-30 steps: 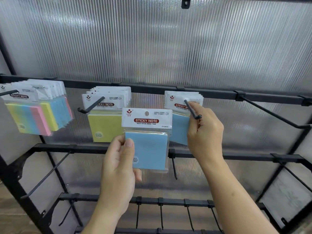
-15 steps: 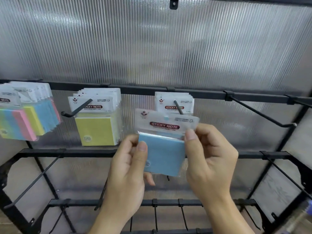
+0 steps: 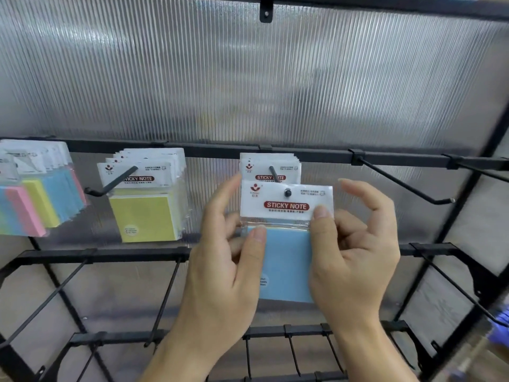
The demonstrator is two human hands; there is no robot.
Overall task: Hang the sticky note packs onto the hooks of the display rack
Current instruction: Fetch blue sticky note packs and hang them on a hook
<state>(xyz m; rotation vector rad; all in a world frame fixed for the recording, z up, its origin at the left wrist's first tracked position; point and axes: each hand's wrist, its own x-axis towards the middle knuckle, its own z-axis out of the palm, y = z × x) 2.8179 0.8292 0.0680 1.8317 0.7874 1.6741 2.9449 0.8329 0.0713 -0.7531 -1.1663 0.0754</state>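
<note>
A blue sticky note pack with a white header card is held by both hands in front of the middle hook. The hook's tip pokes through the hole in its header. My left hand pinches the pack's left edge, and my right hand pinches the header's lower right corner. Behind it, more blue packs hang on the same hook. Yellow packs hang on the hook to the left, and multicoloured packs hang at the far left.
The black display rack has a ribbed translucent back panel. Two bare hooks jut out on the top rail to the right. Lower rails carry several bare hooks. Something blue-purple shows at the right edge.
My right hand left the hook and took hold of the pack's header. Both hands raised the pack and slid its hole onto the middle hook's tip.
</note>
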